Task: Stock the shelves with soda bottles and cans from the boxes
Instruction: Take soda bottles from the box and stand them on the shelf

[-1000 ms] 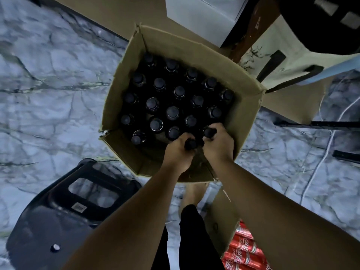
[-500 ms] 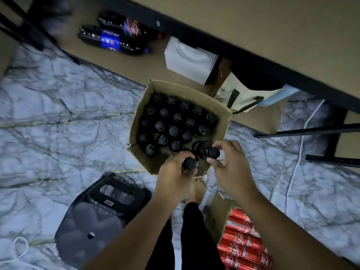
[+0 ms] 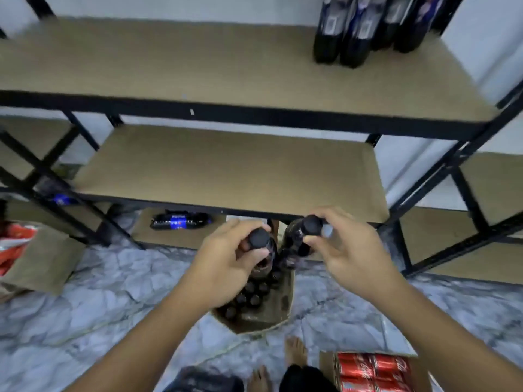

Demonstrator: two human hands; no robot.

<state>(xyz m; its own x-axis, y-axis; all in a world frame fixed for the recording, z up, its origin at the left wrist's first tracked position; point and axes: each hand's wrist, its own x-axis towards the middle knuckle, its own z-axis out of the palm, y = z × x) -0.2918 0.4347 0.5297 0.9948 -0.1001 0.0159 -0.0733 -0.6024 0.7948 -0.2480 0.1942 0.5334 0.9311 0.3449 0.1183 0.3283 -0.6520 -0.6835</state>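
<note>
Left hand: your left hand (image 3: 226, 264) curls its fingers and thumb round the neck of the first bottle (image 3: 259, 239), just under its black cap.
Right hand: your right hand (image 3: 348, 250) pinches the neck of the second bottle (image 3: 310, 226) between thumb and fingertips.
Bottles: both are dark and hang side by side between your two grips. You cannot tell whether they touch.
Box: the open box (image 3: 271, 318) sits directly beneath both grips on the marble floor (image 3: 85, 306), with more dark capped bottles inside.
Middle shelf: the middle shelf (image 3: 226, 171) lies just beyond both grips. Its front edge runs behind the second bottle's cap.
Top shelf: the top shelf (image 3: 169, 60) lies well above the grips. Tall bottles (image 3: 353, 32) stand up and to the right of your right-hand grip.
Lying bottle: the lying bottle (image 3: 181, 220) is beyond and to the left of your left-hand grip.
Cans: red cans (image 3: 370, 369) lie below your right-hand grip, nearer to you.
</note>
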